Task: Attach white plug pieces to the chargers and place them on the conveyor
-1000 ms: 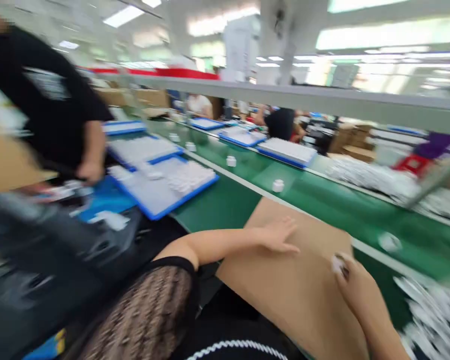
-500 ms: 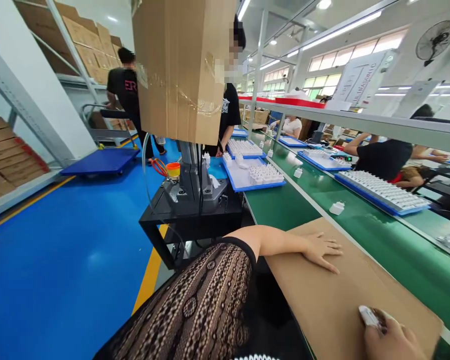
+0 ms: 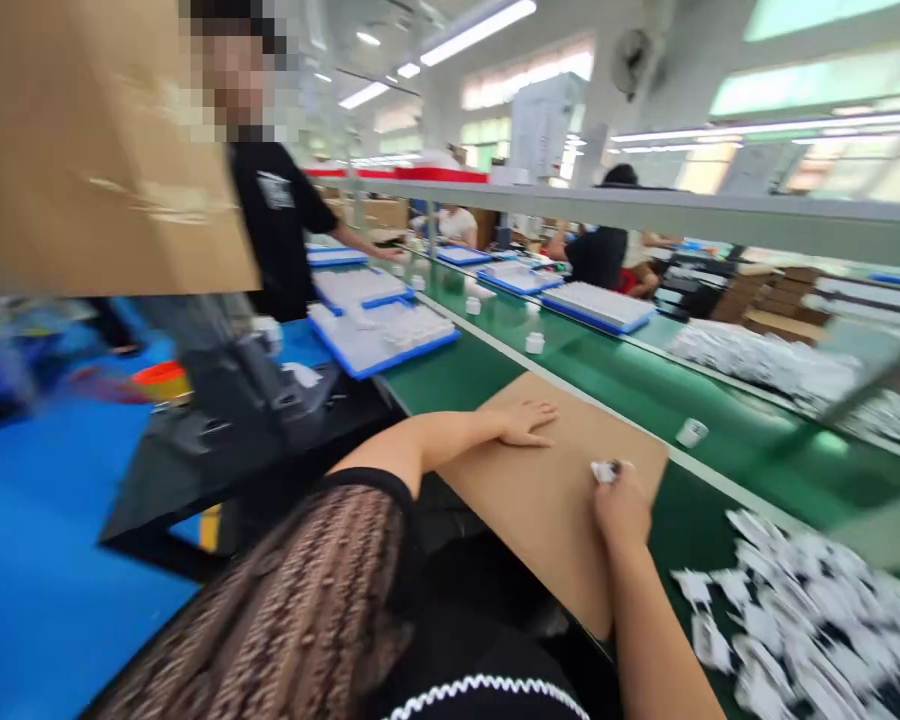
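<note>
My left hand (image 3: pixel 526 424) lies flat on a brown cardboard sheet (image 3: pixel 547 510), fingers spread, holding nothing. Over the sheet's right part, my right hand (image 3: pixel 622 505) is closed around a small white part (image 3: pixel 605 472) with a dark patch; blur hides its exact kind. The cardboard rests on the green conveyor belt (image 3: pixel 435 375) at the edge nearest me. To the right of my right forearm lies a pile of white plastic parts (image 3: pixel 802 620).
A machine on a black stand (image 3: pixel 217 440) is at left, below a large cardboard box (image 3: pixel 105 150). Blue trays (image 3: pixel 386 340) of white pieces line the belt, which carries several small white pieces. A co-worker in black (image 3: pixel 281 220) stands beyond; a shelf (image 3: pixel 645 205) spans above.
My view has swung to the right, bringing the pile of white parts into sight. My left hand stays flat on the cardboard, and my right hand still holds the white part.
</note>
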A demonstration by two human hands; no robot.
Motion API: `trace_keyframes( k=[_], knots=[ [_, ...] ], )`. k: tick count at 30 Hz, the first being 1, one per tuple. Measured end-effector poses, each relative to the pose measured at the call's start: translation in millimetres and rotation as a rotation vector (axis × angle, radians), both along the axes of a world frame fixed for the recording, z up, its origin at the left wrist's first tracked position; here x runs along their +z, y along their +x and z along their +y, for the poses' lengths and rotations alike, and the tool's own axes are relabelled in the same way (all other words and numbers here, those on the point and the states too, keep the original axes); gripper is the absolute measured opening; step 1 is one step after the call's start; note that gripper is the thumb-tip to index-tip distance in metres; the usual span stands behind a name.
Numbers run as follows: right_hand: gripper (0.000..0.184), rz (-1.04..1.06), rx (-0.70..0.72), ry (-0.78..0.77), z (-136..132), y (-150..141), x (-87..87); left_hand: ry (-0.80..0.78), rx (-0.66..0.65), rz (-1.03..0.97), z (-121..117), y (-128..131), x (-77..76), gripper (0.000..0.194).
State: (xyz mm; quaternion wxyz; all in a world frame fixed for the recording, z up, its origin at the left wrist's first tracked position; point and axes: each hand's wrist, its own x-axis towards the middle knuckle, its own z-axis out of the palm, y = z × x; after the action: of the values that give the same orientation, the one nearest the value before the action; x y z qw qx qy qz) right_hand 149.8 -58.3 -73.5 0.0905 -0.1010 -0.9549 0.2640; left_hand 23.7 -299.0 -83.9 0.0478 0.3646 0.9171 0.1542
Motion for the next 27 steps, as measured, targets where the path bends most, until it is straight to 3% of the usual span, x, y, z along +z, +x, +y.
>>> trace_keyframes(
  k=[3,6,10,13,15,17,18,20,22,25,27],
  knots=[
    [0.031,0.015,0.001,-0.057,0.8,-4.7,-4.5,0.096,0.083,-0.008,2.4,-10.4,1.2,0.075],
    [0.030,0.031,-0.032,-0.087,3.8,-9.5,-12.0,0.135,0.092,0.021,34.0,-34.5,10.3,0.059],
    [0.029,0.092,-0.007,-0.163,6.7,-10.9,-26.1,0.237,0.132,0.035,131.5,-68.4,17.9,0.048],
    [0.029,0.147,0.039,-0.229,7.8,-10.4,-33.6,0.293,0.206,-0.036,209.5,-84.3,14.5,0.064],
    [0.024,0.180,0.028,-0.294,7.2,-10.0,-34.7,0.314,0.268,-0.101,244.1,-89.8,13.6,0.076],
    [0.013,0.227,-0.016,-0.425,6.0,-10.2,-32.8,0.327,0.301,-0.173,260.3,-94.8,15.9,0.064],
    [0.010,0.252,-0.056,-0.519,5.8,-10.6,-31.0,0.336,0.296,-0.208,262.1,-97.5,17.8,0.053],
    [0.023,0.301,-0.160,-0.754,7.3,-11.5,-26.2,0.370,0.247,-0.264,255.5,-102.6,21.7,0.034],
    [0.036,0.342,-0.263,-1.019,12.4,-11.9,-20.8,0.426,0.153,-0.302,236.9,-103.9,23.7,0.027],
    [0.044,0.356,-0.338,-1.342,24.2,-10.4,-13.1,0.520,-0.022,-0.336,189.1,-90.8,20.6,0.023],
    [0.043,0.322,-0.343,-1.432,31.1,-8.6,-9.1,0.578,-0.160,-0.297,150.2,-70.7,14.9,0.020]
  ],
)
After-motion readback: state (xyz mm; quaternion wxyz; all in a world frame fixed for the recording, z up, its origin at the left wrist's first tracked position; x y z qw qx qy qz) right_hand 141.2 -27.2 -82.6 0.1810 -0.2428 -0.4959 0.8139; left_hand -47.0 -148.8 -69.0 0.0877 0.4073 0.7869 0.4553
